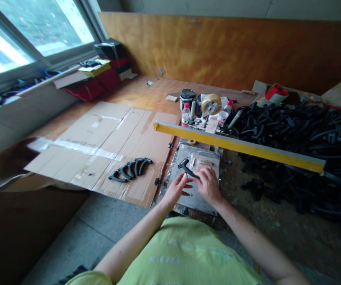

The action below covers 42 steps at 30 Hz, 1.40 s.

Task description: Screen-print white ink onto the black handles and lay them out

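Over a grey metal plate [200, 200] in front of me, my right hand [208, 183] has its fingers closed on one end of a curved black plastic part [189, 169]. The part's wider end points away to the upper left. Just left of it, my left hand [178, 189] is beside the part's held end, thumb and forefinger close together and the other fingers spread; whether it grips anything is too small to tell. Several similar black parts [131, 169] lie in a row on flattened cardboard [99, 134] to the left.
A yellow-edged bar [238, 147] crosses above the plate's far end. Behind it stand a dark-lidded jar [187, 98], a red-capped bottle [185, 114] and a tape roll [211, 104]. A big pile of black parts [301, 138] covers the right side. Red boxes [91, 88] sit by the window.
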Each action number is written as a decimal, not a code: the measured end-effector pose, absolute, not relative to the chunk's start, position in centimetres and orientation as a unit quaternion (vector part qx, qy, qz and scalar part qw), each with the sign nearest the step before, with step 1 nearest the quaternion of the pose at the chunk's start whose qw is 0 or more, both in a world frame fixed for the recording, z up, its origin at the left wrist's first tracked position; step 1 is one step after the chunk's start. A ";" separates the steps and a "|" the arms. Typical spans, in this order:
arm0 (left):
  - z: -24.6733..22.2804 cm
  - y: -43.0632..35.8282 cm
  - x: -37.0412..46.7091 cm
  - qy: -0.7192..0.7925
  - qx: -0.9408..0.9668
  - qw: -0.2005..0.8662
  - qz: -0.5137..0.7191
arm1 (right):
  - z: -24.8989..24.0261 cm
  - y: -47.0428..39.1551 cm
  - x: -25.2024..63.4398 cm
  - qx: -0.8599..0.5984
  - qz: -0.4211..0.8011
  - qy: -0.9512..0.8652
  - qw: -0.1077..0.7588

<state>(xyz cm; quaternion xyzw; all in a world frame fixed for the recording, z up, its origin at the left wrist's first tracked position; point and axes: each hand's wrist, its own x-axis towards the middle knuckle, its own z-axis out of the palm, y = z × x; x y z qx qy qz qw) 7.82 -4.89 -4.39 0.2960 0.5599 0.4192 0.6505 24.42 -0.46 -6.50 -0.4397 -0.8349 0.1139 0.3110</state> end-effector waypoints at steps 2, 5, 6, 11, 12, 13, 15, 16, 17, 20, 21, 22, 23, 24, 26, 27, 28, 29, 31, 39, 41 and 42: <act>-4.6 -5.5 8.0 0.576 0.286 0.594 0.483 | -6.7 -2.7 22.3 -0.398 0.121 -0.849 0.325; -4.4 -5.9 6.5 0.594 0.312 0.533 0.514 | -7.1 -4.4 20.3 -0.342 0.150 -0.865 0.336; -4.4 -6.2 5.8 0.600 0.319 0.526 0.511 | -7.2 -4.6 20.0 -0.324 0.163 -0.869 0.336; -5.0 -8.6 2.9 0.628 0.320 0.488 0.515 | -7.2 -4.0 18.6 -0.244 0.211 -0.886 0.331; -5.1 -9.0 2.4 0.633 0.316 0.480 0.519 | -7.2 -3.9 18.1 -0.235 0.220 -0.888 0.328; -5.4 -9.4 1.9 0.638 0.312 0.471 0.523 | -7.2 -3.8 17.4 -0.226 0.228 -0.890 0.325; -5.9 -9.8 0.6 0.649 0.302 0.454 0.530 | -7.3 -3.8 15.8 -0.210 0.241 -0.893 0.317; -6.2 -9.9 -0.3 0.654 0.300 0.447 0.532 | -7.4 -3.7 14.9 -0.201 0.247 -0.895 0.312; -6.6 -9.9 -1.3 0.658 0.299 0.442 0.531 | -7.5 -3.6 13.9 -0.194 0.251 -0.897 0.306; -8.3 -10.0 -5.3 0.670 0.293 0.436 0.524 | -8.3 -3.0 10.3 -0.187 0.267 -0.902 0.283; -9.0 -10.2 -6.9 0.677 0.288 0.430 0.523 | -8.7 -2.6 9.0 -0.189 0.271 -0.902 0.276; -9.9 -10.4 -8.6 0.688 0.278 0.422 0.521 | -9.1 -2.2 7.7 -0.196 0.275 -0.902 0.268; -10.8 -10.8 -10.3 0.702 0.262 0.412 0.518 | -9.7 -1.6 6.5 -0.205 0.278 -0.902 0.260; -11.8 -11.3 -12.1 0.720 0.239 0.400 0.515 | -10.2 -1.1 5.2 -0.215 0.281 -0.901 0.251; -13.8 -12.4 -15.5 0.764 0.167 0.374 0.499 | -11.5 0.1 2.9 -0.240 0.287 -0.898 0.232; -14.7 -13.1 -17.0 0.784 0.128 0.364 0.487 | -12.2 0.7 1.9 -0.255 0.290 -0.895 0.222; -15.6 -13.6 -18.3 0.799 0.094 0.359 0.473 | -12.9 1.3 1.0 -0.271 0.292 -0.892 0.213; -16.3 -14.1 -19.4 0.809 0.070 0.358 0.460 | -13.6 1.8 0.1 -0.288 0.292 -0.888 0.206; -17.5 -14.6 -21.1 0.819 0.054 0.369 0.435 | -14.8 2.7 -1.3 -0.318 0.283 -0.884 0.193; -18.6 -12.9 -23.0 0.843 0.110 0.409 0.331 | -16.9 3.6 -5.0 -0.334 0.180 -0.921 0.091; -18.4 -12.8 -23.2 0.855 0.125 0.405 0.300 | -16.5 3.3 -5.6 -0.353 0.159 -0.921 0.045; -18.3 -12.8 -23.3 0.860 0.131 0.402 0.284 | -16.2 3.2 -5.7 -0.367 0.151 -0.918 0.021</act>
